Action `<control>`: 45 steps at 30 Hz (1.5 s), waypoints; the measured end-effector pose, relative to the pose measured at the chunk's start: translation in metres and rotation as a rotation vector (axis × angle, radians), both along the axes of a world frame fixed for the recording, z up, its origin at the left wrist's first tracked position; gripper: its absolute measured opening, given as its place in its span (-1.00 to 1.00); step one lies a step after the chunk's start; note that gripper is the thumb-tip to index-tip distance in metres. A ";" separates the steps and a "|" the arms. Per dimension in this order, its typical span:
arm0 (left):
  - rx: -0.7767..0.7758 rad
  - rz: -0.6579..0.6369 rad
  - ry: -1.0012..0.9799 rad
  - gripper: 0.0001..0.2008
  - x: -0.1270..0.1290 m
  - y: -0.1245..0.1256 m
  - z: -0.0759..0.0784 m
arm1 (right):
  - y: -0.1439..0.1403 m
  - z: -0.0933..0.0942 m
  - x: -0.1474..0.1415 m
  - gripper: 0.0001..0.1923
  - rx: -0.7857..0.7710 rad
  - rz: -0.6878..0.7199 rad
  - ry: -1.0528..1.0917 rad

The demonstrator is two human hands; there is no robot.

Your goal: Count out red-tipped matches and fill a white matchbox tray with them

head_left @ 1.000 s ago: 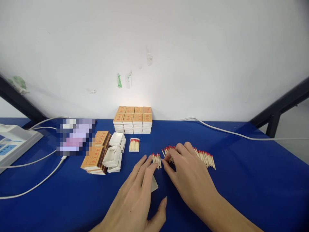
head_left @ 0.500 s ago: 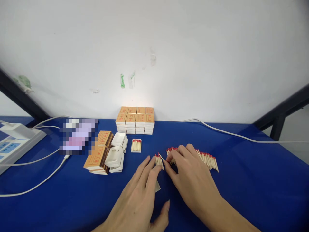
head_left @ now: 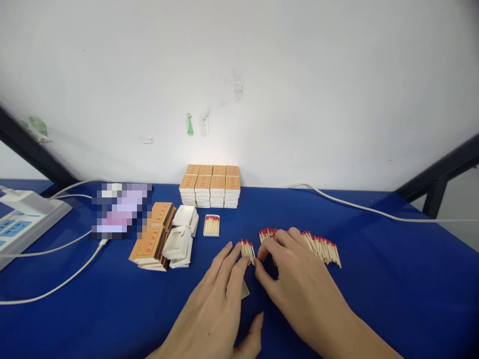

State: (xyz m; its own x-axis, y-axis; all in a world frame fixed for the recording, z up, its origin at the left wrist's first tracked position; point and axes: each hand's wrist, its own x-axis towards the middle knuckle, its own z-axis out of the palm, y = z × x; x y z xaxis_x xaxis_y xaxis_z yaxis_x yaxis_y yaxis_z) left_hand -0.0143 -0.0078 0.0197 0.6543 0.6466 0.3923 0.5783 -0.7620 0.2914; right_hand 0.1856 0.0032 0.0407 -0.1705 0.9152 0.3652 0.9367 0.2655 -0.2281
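Red-tipped pale wooden matches in a small upright-lying bundle rest on the blue tabletop in the head view; take this bundle as the clock's centre. At about seven o'clock the left hand lies loosely spread, fingertips against the bundle's left side, thumb well apart. At four the right hand is narrowed, thumb and index close together at the bundle's right edge; whether they pinch a match I cannot tell. A longer row of loose red-headed matches runs towards three, partly hidden. One white card tray filled with matches sits at ten, stacked orange-and-white matchboxes at eleven, white open card trays and orange card sleeves at nine. Each match should handle as light, stiff and snappable, apt to roll; mid-stick, clear of the heads, seems the best hold.
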 end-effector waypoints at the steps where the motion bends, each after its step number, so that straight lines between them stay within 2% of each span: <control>1: 0.006 0.001 0.005 -0.24 0.000 0.000 0.001 | 0.000 0.001 0.000 -0.77 -0.012 0.002 0.011; 7: -0.007 -0.001 0.018 -0.41 0.000 0.000 0.004 | 0.000 0.004 0.000 -0.75 -0.038 0.034 0.063; 12: 0.001 -0.003 0.017 -0.38 -0.001 0.002 0.004 | 0.000 0.006 0.001 -0.75 -0.041 0.049 0.090; 16: 0.002 0.004 0.019 -0.43 -0.001 0.003 0.004 | 0.002 0.006 0.004 -0.74 0.024 0.017 0.028; 21: 0.038 0.002 0.048 -0.37 -0.002 0.002 0.004 | 0.004 0.002 0.008 -0.81 0.142 -0.021 -0.043; 30: 0.103 0.021 0.045 -0.39 -0.001 -0.001 0.006 | 0.004 0.001 0.008 -0.72 0.219 -0.012 -0.226; 37: 0.134 0.023 0.023 -0.42 -0.001 0.001 0.008 | 0.006 -0.001 0.010 -0.74 0.196 -0.040 -0.241; 45: 0.265 0.033 0.036 -0.41 0.002 0.002 0.010 | 0.007 -0.003 0.007 -0.82 0.170 -0.093 -0.254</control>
